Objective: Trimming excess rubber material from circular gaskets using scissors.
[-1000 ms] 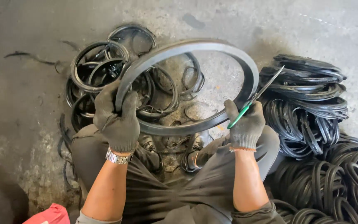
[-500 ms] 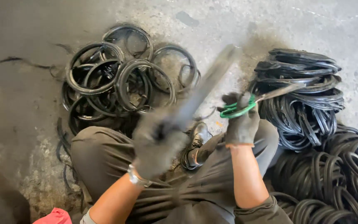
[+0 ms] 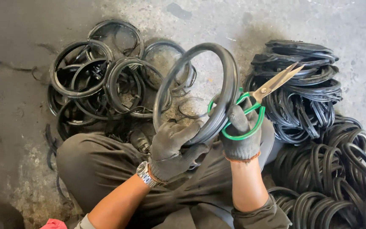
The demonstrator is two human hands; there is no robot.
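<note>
My left hand, in a dark grey glove with a metal wristwatch at the wrist, grips the lower part of a black rubber ring held up on edge in front of me. My right hand, also gloved, holds scissors with green loop handles. Their metal blades are nearly closed and point up and to the right. The two hands are close together at the ring's lower right side, above my lap.
A loose pile of black rubber rings lies on the concrete floor ahead left. A neat stack of black rings sits at the right, with more coiled black rings at the lower right. My legs are crossed below.
The ring, held wide and flat between both hands a second ago, has been swung round; my left hand moved right to meet my right hand. The scissors stayed in my right hand.
</note>
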